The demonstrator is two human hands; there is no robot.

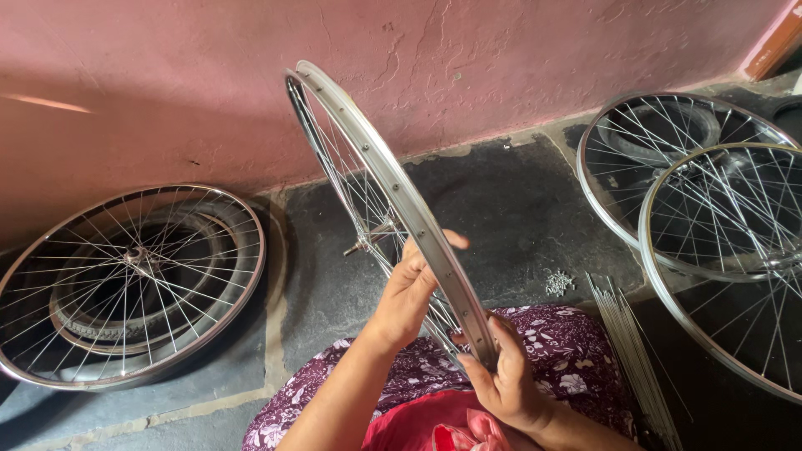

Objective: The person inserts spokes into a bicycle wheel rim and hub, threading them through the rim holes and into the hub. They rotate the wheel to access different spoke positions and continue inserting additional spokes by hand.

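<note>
A silver spoked bicycle wheel with a bare metal rim (393, 179) stands upright on edge over the person's lap, its lower arc between both hands. The left hand (409, 288) reaches in among the thin wire spokes (355, 188) near the hub axle (368, 240), its grip closed around the rim's edge; the right hand (505, 380) clasps the rim's lowest part, grip pressed together on it. The rim looks stiff, light and smooth, probably slippery on its polished face, so the edges give the surest hold; the spokes seem springy and easily bent. Other spoked wheels lie on the stone floor (518, 209), one to the left (125, 284) and two to the right (710, 217), beside a bundle of loose spokes (626, 342).
</note>
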